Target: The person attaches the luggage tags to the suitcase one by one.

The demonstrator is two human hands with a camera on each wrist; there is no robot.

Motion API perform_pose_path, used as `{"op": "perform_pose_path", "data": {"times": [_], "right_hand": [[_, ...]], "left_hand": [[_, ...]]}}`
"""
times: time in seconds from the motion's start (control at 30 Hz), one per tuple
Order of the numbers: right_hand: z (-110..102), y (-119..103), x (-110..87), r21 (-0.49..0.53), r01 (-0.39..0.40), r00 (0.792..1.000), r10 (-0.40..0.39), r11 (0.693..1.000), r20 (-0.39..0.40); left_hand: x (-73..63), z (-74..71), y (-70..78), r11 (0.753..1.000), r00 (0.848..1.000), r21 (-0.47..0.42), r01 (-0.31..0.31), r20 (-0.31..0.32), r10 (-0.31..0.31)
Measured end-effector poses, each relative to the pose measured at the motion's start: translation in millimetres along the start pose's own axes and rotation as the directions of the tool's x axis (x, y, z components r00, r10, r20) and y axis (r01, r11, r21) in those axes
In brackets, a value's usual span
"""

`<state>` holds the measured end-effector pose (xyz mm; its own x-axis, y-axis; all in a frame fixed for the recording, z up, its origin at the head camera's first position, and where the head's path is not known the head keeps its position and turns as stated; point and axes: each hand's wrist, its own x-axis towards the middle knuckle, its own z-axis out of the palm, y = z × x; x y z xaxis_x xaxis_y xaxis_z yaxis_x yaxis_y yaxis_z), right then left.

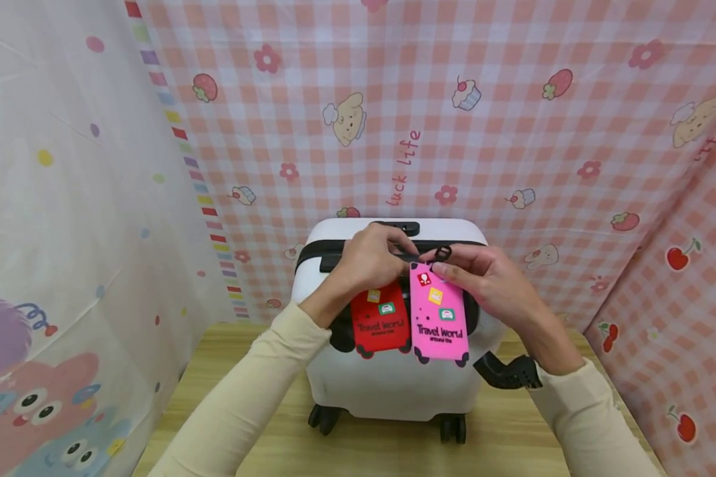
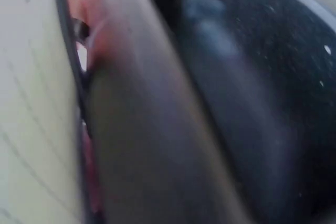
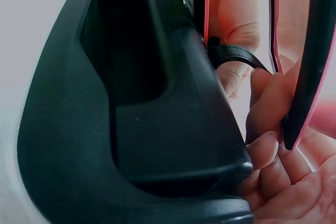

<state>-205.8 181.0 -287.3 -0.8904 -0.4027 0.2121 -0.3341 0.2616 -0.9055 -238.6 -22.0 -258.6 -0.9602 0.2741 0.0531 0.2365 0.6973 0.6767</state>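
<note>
A white suitcase [image 1: 388, 391] stands upright with a red luggage tag [image 1: 380, 336] and a pink luggage tag [image 1: 438, 344] hanging side by side before its front. My right hand [image 1: 504, 285] pinches the pink tag at its top corner, thumb on the printed face. Beside that thumb a small black buckle [image 1: 443, 253] sticks up. Over the red tag's top my left hand [image 1: 370, 258] reaches in and hides it. In the right wrist view its fingers pinch a thin black strap [image 3: 236, 53] that runs toward my right fingers. Left wrist view is mostly blocked by blurred dark surfaces.
The suitcase has a black top handle [image 1: 414, 228] and black wheels [image 1: 453, 429] on a wood-grain tabletop [image 1: 388, 457]. Behind it hangs a pink checked cloth [image 1: 382, 79]; a white patterned cloth [image 1: 95, 212] flanks the left. A black wrist-camera mount [image 1: 507, 372] juts from my right sleeve.
</note>
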Motion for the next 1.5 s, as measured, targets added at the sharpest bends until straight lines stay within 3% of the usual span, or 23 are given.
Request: {"op": "perform_pose_path", "data": {"times": [0.17,0.33,0.57,0.8,1.0,1.3,1.5], "right_hand": [[0.4,0.4,0.2,0.016,0.007,1.000,-0.007,1.000,0.000],[1.0,0.4,0.3,0.011,0.004,1.000,-0.004,1.000,-0.001],[3.0,0.6,-1.8,0.013,0.054,0.998,-0.054,0.998,-0.012],[7.0,3.6,-4.6,0.019,0.111,0.990,-0.109,0.994,-0.088],[12.8,5.3,-7.6,0.019,0.194,0.970,-0.189,0.981,-0.154],[16.1,4.3,-10.1,-0.045,0.281,0.941,-0.284,0.959,-0.184],[18.5,3.1,-10.6,-0.128,0.288,0.930,-0.309,0.949,-0.201]], "left_hand": [[-0.1,0.4,1.0,0.995,0.999,-0.082,0.048,-0.010,-0.049],[-1.3,-1.1,-1.3,0.986,0.997,-0.150,0.068,0.034,-0.063],[-0.2,-5.9,-4.7,0.958,0.995,-0.283,0.038,0.103,-0.009],[-0.6,-3.3,-3.3,0.991,1.000,-0.135,-0.002,0.029,0.006],[1.5,-0.3,-4.3,0.998,0.999,-0.049,-0.030,-0.042,0.028],[1.5,0.5,-9.1,0.989,0.992,-0.093,-0.117,-0.064,0.111],[1.0,-0.1,-10.4,0.983,0.989,-0.125,-0.133,-0.081,0.123]]}}
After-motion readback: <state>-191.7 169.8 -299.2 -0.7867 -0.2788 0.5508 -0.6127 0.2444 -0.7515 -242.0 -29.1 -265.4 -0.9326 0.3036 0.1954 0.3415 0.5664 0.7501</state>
